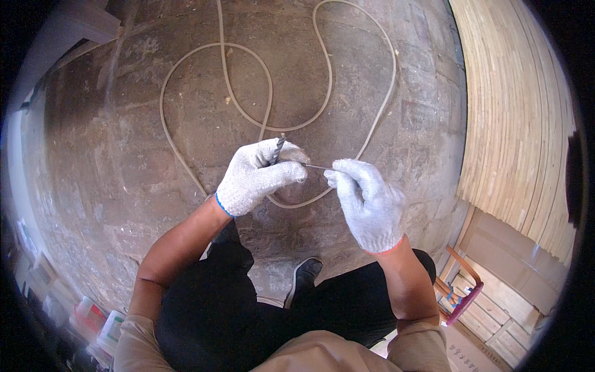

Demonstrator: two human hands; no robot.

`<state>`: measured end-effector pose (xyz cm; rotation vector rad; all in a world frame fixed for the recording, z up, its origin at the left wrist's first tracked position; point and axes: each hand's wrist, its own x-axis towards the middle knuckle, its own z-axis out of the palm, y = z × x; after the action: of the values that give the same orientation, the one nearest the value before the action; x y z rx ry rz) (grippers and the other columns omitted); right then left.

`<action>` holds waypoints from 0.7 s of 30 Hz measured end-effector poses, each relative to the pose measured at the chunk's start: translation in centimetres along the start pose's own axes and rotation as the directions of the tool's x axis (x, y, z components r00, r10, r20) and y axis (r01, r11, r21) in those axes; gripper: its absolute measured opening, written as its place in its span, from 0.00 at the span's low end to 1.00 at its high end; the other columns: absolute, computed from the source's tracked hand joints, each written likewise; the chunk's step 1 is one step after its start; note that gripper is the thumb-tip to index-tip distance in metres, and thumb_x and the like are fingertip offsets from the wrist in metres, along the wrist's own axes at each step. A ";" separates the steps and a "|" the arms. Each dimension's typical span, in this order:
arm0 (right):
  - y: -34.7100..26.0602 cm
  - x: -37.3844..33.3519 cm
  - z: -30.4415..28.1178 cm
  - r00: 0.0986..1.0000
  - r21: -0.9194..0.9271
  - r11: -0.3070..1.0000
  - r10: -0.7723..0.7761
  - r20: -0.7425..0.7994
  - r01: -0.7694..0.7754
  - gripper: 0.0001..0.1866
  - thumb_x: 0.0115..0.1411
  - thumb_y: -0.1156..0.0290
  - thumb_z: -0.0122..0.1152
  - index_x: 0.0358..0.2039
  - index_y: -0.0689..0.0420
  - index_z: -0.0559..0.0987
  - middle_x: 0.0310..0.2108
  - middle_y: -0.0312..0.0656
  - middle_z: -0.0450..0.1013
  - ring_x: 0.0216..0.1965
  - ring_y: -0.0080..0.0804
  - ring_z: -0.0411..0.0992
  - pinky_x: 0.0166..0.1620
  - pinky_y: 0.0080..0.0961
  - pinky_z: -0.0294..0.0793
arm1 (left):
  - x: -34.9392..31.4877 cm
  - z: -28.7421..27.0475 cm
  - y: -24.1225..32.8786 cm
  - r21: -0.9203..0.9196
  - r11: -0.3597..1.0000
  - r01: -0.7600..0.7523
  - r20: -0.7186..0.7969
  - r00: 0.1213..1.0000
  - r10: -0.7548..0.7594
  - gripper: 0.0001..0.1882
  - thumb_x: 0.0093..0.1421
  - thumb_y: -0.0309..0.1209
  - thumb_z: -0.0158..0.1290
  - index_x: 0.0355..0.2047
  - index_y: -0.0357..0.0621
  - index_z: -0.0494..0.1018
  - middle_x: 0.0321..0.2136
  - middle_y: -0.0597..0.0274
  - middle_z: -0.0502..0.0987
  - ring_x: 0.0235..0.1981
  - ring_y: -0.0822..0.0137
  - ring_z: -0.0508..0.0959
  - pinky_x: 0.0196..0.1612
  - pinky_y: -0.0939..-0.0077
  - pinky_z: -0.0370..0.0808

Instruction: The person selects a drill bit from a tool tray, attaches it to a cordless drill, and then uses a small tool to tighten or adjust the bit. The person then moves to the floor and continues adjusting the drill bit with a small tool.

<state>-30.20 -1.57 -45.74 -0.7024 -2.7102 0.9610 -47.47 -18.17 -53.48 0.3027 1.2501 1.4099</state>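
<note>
My left hand, in a white knit glove with a blue cuff, is closed around a dark spiral drill bit. The bit's tip points up and away, and its lower end is hidden by the glove. My right hand, in a white glove with an orange cuff, pinches a thin metal rod between thumb and fingertips. That rod spans the small gap between both hands, its other end reaching the left fingertips. Whether it touches the drill bit cannot be made out. Both hands are held above the floor, over my knees.
A pale hose loops across the stained concrete floor ahead of me. Stacked wooden strips line the right side. An orange-and-maroon framed object stands by my right elbow; plastic containers sit at lower left.
</note>
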 end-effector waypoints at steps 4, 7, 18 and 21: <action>0.7 0.0 0.1 0.990 -0.075 0.988 -0.136 -0.023 0.134 0.12 0.67 0.70 0.74 0.50 0.53 0.84 0.41 0.42 0.88 0.38 0.43 0.87 0.41 0.38 0.86 | 0.1 0.0 0.2 0.007 1.000 0.003 0.007 1.000 -0.003 0.12 0.69 0.27 0.68 0.51 0.38 0.85 0.40 0.69 0.86 0.41 0.77 0.83 0.47 0.75 0.81; 1.1 0.3 -0.1 0.960 -0.189 0.943 -0.280 -0.001 0.274 0.13 0.66 0.70 0.74 0.50 0.52 0.84 0.43 0.41 0.87 0.39 0.42 0.87 0.43 0.38 0.87 | 0.0 -0.1 -0.5 0.014 0.999 -0.045 -0.009 0.999 0.045 0.12 0.69 0.27 0.68 0.51 0.38 0.85 0.40 0.68 0.87 0.41 0.77 0.83 0.47 0.75 0.81; 1.2 -0.5 1.4 0.973 0.201 0.959 0.169 0.156 -0.199 0.11 0.76 0.67 0.64 0.54 0.54 0.84 0.37 0.47 0.88 0.37 0.44 0.89 0.41 0.39 0.88 | -0.3 0.3 1.0 0.451 0.864 -0.223 -0.027 0.964 0.263 0.09 0.66 0.26 0.68 0.45 0.36 0.87 0.38 0.63 0.88 0.41 0.74 0.85 0.48 0.73 0.81; 0.9 -0.3 1.2 0.936 0.272 0.910 0.250 0.247 -0.314 0.11 0.77 0.68 0.63 0.54 0.59 0.84 0.38 0.47 0.88 0.38 0.38 0.89 0.41 0.35 0.88 | -0.2 0.0 1.0 0.578 0.771 -0.268 0.033 0.951 0.306 0.08 0.67 0.26 0.68 0.45 0.36 0.87 0.38 0.62 0.88 0.41 0.74 0.85 0.48 0.73 0.81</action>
<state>-29.98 -1.74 -47.28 -0.9978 -2.5751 1.5673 -48.02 -18.08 -52.62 0.9096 1.7315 1.2622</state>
